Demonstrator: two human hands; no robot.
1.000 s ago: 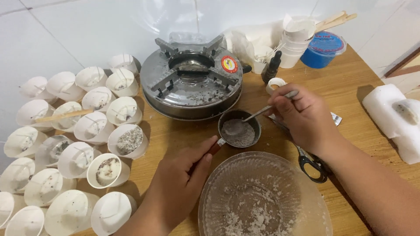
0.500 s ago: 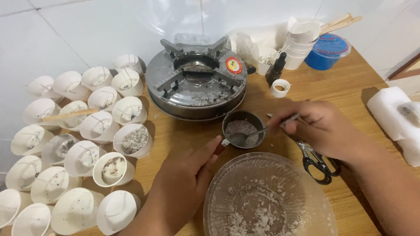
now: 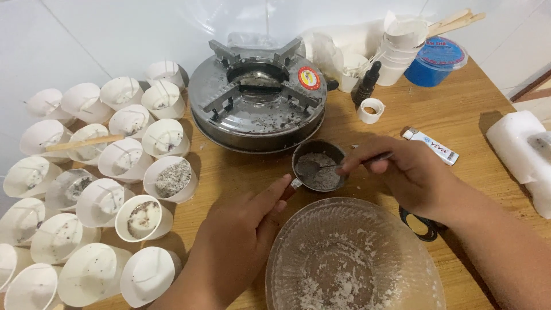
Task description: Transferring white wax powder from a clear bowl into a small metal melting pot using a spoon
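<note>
A small dark metal pot [image 3: 337, 152] with grey-white flakes inside sits on the wooden table [image 3: 470, 109], in front of a round silver stove [image 3: 258, 103]. My left hand [image 3: 238, 235] grips the pot's reddish handle [image 3: 282, 192]. My right hand [image 3: 410, 172] holds a metal spoon [image 3: 333, 166] whose bowl rests in the flakes. Just below the pot stands a clear glass bowl [image 3: 353, 258] with white crumbs at its bottom.
Several white paper cups [image 3: 123, 161], some filled, crowd the left side; a wooden stick [image 3: 80, 143] lies across them. Black-handled scissors [image 3: 422, 225] sit under my right wrist. A white lighter [image 3: 430, 146], dropper bottle [image 3: 367, 83], small white cap [image 3: 371, 110], stacked cups [image 3: 399, 49] and blue tub [image 3: 436, 60] stand behind. White wax blocks [image 3: 519, 149] lie right.
My right hand has lowered and swung the spoon from the pot's right side toward its left, stirring the flakes. A lighter has come into view behind it. The left hand keeps its grip.
</note>
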